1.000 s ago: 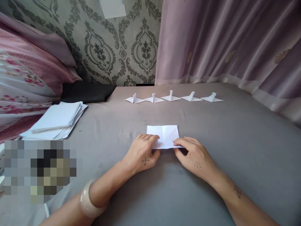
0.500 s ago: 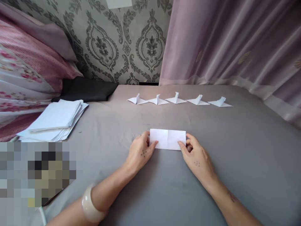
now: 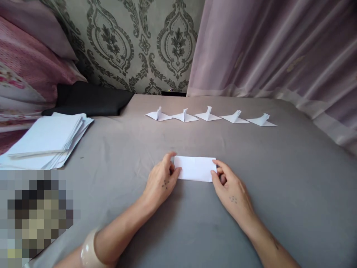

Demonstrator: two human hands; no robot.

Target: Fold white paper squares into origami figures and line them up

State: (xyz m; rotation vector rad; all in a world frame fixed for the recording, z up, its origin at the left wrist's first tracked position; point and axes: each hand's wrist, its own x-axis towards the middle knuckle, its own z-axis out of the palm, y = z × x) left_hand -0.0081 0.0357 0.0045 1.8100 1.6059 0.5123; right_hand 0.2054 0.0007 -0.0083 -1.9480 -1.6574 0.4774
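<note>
"Holding what, between your two hands?"

"A white rectangular strip of folded paper [image 3: 195, 168]. Your left hand [image 3: 163, 178] grips its left end, your right hand [image 3: 230, 184] its right; on each, thumb and forefinger tips stand slightly apart along the edge, thumb over the paper."

"And your pose?"

"Your forearms slant inward toward the grip, backs of the hands up. A glossy cream-coloured bangle [image 3: 90, 251] rings your left forearm."

"Around the grip?"

"Beneath you, a smooth grey cloth surface [image 3: 178, 230]. Beyond the paper, five white folded-paper figures [image 3: 208, 116] in a row. Well left of your left hand, stacked white paper sheets [image 3: 46, 134]."
</note>
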